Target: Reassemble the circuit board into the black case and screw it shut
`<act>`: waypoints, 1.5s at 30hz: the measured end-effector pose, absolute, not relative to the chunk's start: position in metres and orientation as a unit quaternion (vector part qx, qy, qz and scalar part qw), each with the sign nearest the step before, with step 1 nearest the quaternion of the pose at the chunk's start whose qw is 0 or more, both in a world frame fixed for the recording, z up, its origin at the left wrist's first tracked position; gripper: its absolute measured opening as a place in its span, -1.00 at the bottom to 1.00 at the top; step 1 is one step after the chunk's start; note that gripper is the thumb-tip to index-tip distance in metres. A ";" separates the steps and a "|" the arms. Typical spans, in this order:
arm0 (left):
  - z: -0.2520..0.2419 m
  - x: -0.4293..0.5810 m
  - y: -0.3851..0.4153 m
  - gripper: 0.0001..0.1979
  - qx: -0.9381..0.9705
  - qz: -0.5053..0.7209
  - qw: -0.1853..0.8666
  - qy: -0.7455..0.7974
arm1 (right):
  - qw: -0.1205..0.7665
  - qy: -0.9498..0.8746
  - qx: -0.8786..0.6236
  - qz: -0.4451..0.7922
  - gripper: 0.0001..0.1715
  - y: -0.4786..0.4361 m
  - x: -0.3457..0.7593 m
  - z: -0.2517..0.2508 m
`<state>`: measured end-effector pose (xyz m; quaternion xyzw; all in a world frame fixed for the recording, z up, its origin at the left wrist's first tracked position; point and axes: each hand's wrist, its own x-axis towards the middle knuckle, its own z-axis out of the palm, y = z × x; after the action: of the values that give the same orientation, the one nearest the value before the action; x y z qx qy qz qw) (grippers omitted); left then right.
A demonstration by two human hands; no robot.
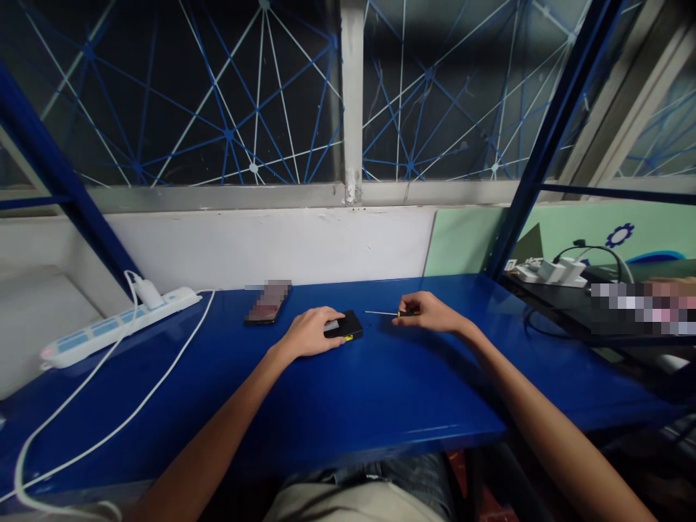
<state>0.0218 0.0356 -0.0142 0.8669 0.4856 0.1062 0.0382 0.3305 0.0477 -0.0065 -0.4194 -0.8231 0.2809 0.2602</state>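
My left hand [314, 333] is closed over a flat black rectangular device [353, 323], which lies on the blue table [348, 406]. A pale label shows on its top and a bit of yellow on its near edge; the fingers hide its left part. To the right, my right hand [428, 312] grips a small screwdriver [402, 314] by its black and yellow handle. Its thin metal shaft points left toward the device, with a gap between tip and device. Tiny dark specks, too small to name, lie just below the tip.
Behind my left hand lies a phone-like dark slab [269, 303], partly blurred out. At the left, a white power strip [122, 326] has a plug in it, and its white cable [163, 388] loops over the table. Blue frame posts [554, 138] rise at both sides. Chargers [554, 270] stand on a dark neighbouring surface.
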 end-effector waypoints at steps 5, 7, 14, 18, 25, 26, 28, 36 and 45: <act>-0.016 0.017 0.038 -0.38 0.862 0.084 -0.001 0.501 | 0.254 -0.824 -0.425 0.274 -0.58 0.047 0.330 -0.006; -0.015 0.018 0.036 -0.38 0.857 0.072 0.004 0.510 | 0.251 -0.825 -0.426 0.274 -0.58 0.047 0.330 -0.007; -0.014 0.020 0.030 -0.27 0.831 0.046 -0.046 0.553 | 0.242 -0.831 -0.428 0.259 -0.58 0.048 0.329 -0.008; -0.015 0.023 0.028 -0.38 0.813 0.045 -0.089 0.574 | 0.233 -0.833 -0.430 0.260 -0.59 0.048 0.328 -0.010; -0.007 0.016 0.031 -0.45 0.757 0.067 -0.106 0.641 | 0.230 -0.833 -0.430 0.260 -0.59 0.049 0.328 -0.012; -0.005 0.012 0.032 -0.51 0.762 0.062 -0.101 0.637 | 0.229 -0.833 -0.430 0.261 -0.59 0.049 0.328 -0.012; -0.001 0.004 0.035 -0.50 0.780 0.054 -0.091 0.617 | 0.227 -0.834 -0.430 0.261 -0.60 0.049 0.328 -0.012; -0.001 -0.018 0.040 -0.08 0.857 -0.033 0.025 0.513 | 0.219 -0.837 -0.433 0.252 -0.59 0.049 0.327 -0.013; 0.002 -0.009 0.037 -0.10 0.872 -0.044 0.048 0.485 | 0.208 -0.844 -0.422 0.259 -0.55 0.047 0.325 -0.014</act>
<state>-0.0092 0.0370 0.0022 0.8722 0.4847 -0.0441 0.0483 0.3245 0.0474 -0.0140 -0.4218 -0.8436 0.2589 0.2083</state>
